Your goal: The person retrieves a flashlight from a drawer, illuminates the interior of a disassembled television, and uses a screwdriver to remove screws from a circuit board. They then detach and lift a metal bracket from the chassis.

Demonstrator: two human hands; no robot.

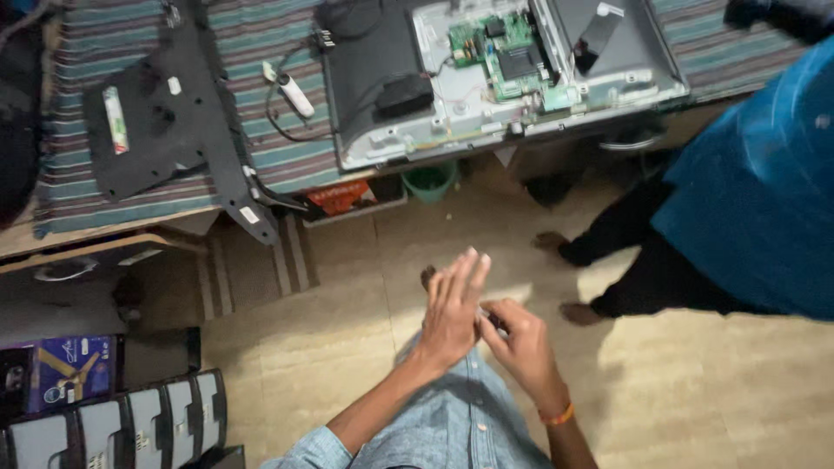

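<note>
My left hand [452, 308] is held flat above my lap, fingers stretched out and close together, palm turned toward my right hand. My right hand [519, 343], with an orange band on its wrist, is curled, its fingertips pinched against the left palm. A small dark object [493, 321] shows between the two hands, too small to identify. Both hands hover over my denim-clad knee [460, 417] and the tan floor.
An opened flat-screen set [382, 130] with a green circuit board [499, 48] lies on a striped-cloth table [69, 187], beside its black back cover [165, 122] and a white stick [294, 94]. Another person in a blue top [756, 191] stands at right. Boxes [69, 373] sit lower left.
</note>
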